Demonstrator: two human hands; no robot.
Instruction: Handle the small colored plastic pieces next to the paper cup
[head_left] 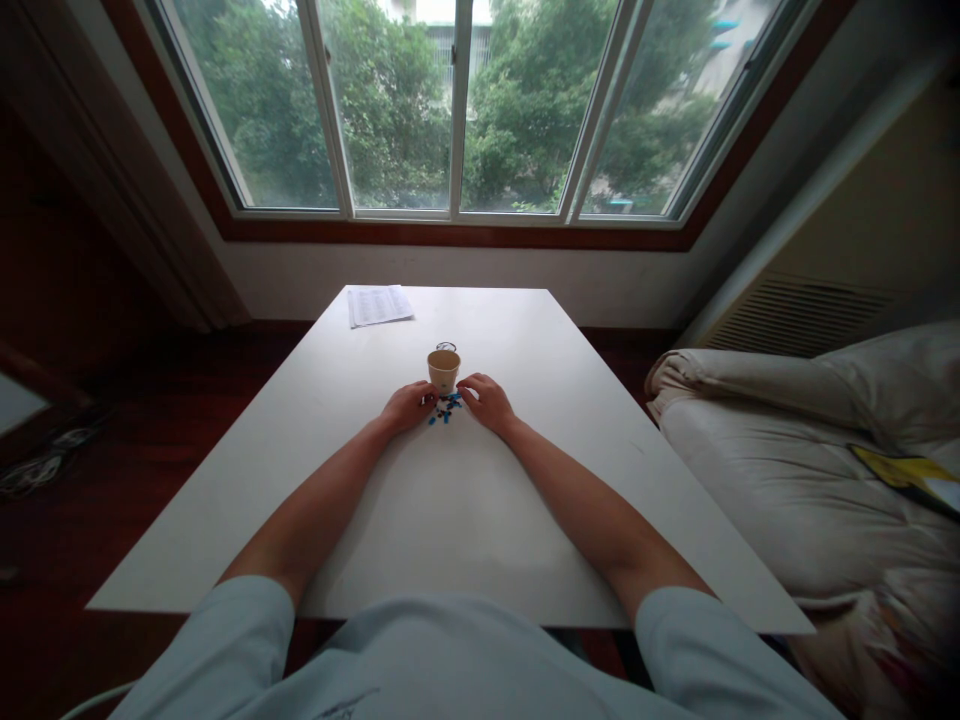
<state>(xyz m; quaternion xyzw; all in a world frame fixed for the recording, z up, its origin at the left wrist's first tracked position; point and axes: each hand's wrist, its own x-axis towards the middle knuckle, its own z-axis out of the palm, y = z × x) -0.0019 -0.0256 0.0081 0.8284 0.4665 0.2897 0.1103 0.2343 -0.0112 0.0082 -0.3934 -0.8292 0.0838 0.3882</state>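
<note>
A tan paper cup (444, 374) stands upright on the white table, between my two hands. In front of its base lies a loose scatter of small blue and dark pieces (448, 408), too small to name. My left hand (409, 406) rests at the left of the cup and the pieces, fingers curled together at the tips; what they pinch, if anything, is too small to make out. On the other side, my right hand (489, 402) lies with its fingers stretched toward the cup and its thumb apart, by the blue pieces. Behind the cup shows a thin dark loop-shaped thing (446, 347), partly hidden.
Printed paper sheets (380, 306) lie at the far left of the white table (480, 530). Beyond it is a wide window (457, 110). To the right stands a pale padded sofa (735, 480) with a yellow and black item (904, 470). Cables (37, 470) lie on the floor at left.
</note>
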